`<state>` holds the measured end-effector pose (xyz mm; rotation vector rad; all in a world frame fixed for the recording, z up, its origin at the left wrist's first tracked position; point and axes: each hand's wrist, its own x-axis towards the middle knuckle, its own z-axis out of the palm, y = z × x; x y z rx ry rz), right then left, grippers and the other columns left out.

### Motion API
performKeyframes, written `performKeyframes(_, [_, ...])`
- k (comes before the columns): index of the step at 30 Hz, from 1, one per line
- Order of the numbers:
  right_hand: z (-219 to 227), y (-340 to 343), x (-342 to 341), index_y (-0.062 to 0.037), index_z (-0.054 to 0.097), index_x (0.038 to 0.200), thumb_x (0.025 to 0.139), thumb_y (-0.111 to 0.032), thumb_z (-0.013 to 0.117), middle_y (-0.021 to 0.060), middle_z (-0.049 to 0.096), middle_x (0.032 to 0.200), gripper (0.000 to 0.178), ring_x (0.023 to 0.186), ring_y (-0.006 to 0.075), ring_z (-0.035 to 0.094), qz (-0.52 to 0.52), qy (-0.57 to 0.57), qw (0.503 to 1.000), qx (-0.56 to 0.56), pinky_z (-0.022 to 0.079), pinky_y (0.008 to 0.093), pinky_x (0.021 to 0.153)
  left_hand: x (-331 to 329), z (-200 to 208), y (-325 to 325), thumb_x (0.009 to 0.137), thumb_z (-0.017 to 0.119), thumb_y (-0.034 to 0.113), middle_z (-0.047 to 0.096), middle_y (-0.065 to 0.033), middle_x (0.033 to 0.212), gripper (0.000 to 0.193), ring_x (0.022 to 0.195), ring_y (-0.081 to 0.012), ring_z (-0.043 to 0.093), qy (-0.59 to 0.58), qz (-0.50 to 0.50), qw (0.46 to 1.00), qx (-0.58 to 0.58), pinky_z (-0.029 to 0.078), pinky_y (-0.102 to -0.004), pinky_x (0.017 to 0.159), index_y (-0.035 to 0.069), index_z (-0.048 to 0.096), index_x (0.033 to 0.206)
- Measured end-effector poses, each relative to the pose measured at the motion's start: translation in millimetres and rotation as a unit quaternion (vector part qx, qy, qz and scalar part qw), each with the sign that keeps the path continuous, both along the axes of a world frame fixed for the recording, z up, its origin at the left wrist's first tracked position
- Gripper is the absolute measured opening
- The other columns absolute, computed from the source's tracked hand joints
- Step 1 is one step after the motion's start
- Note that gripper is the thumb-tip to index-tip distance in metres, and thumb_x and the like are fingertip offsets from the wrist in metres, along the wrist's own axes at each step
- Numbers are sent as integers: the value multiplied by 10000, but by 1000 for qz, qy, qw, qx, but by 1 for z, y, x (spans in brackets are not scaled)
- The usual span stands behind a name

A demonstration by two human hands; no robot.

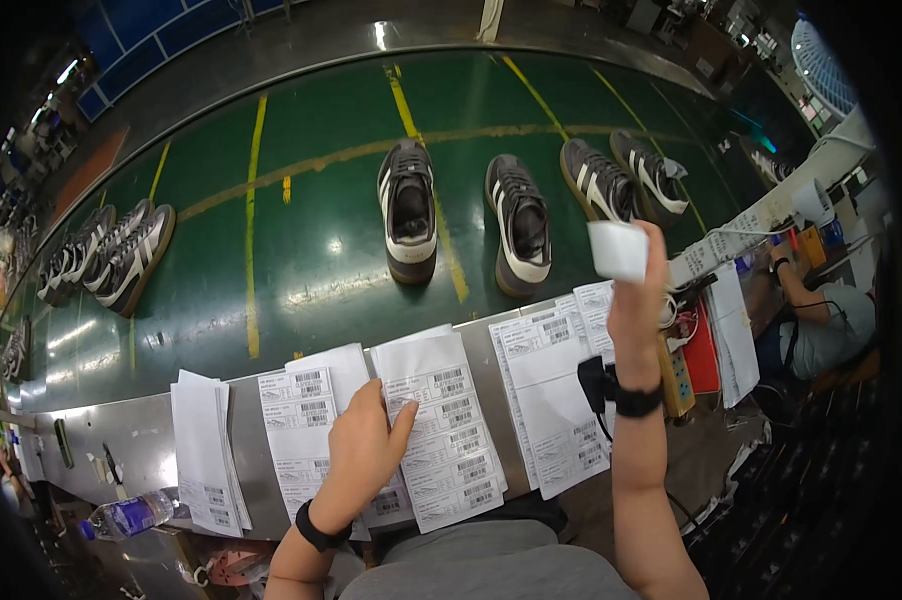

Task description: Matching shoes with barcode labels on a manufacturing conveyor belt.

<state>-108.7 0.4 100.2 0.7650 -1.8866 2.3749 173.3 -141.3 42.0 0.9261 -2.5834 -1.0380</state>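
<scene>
My left hand (363,445) rests on the sheets of printed labels (451,440) on the metal ledge in front of me, thumb and fingers apart, gripping nothing that I can see. My right hand (639,310) is raised over the ledge's right part, fingers closed on a small white label (619,250); its printed side does not show. Beyond it, a dark sneaker with white stripes (518,225) stands on the green belt, beside another sneaker (407,212). Two more sneakers (599,180) stand behind my right hand.
Further label stacks lie on the ledge: one at left (206,450), one at right (556,400). A plastic bottle (131,515) lies at lower left. Several sneakers (131,255) sit on the belt's left. A power strip (676,375) and a co-worker's arm (796,285) are at right.
</scene>
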Motion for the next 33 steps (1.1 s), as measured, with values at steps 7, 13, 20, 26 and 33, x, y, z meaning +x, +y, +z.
performKeyframes(7, [-112, -62, -133, 10, 489, 1076, 703, -257, 876, 91, 601, 968, 600, 865, 158, 590, -35, -32, 979, 200, 492, 297, 768, 39, 34, -17, 806, 728, 160, 581, -202, 1119, 553, 770, -271, 628, 68, -16, 993, -98, 525, -354, 661, -45, 501, 1266])
performKeyframes(13, [-105, -43, -98, 20, 519, 1143, 745, -302, 841, 98, 601, 968, 605, 829, 173, 593, -194, 113, 932, 284, 489, 318, 747, 75, 25, -30, 778, 738, 116, 550, -209, 1186, 554, 809, -285, 625, 68, 38, 995, -66, 540, -335, 694, -39, 503, 1255])
performKeyframes(20, [-82, -25, -18, -18, 559, 861, 763, -155, 733, 162, 588, 916, 242, 829, 391, 614, 14, 315, 807, 500, 494, 484, 680, 76, 28, -43, 786, 748, 183, 490, -256, 1298, 584, 816, -284, 658, 102, 12, 993, -56, 554, -361, 705, -46, 500, 1262])
performKeyframes(26, [-63, -54, -39, -37, 578, 951, 759, -135, 738, 168, 596, 980, 268, 822, 388, 634, 30, 370, 795, 481, 525, 465, 708, 90, 52, -99, 767, 760, 103, 454, -264, 1351, 604, 883, -300, 638, 146, 62, 982, -105, 551, -319, 730, -34, 489, 1289])
performKeyframes(33, [-15, -63, 64, -14, 555, 1211, 756, -266, 767, 148, 622, 1128, 561, 995, 338, 592, 67, 409, 722, 554, 508, 418, 808, 131, -2, -269, 797, 709, 95, 416, -256, 1350, 600, 1113, -365, 553, 113, 190, 950, -221, 544, -340, 780, -12, 444, 1324])
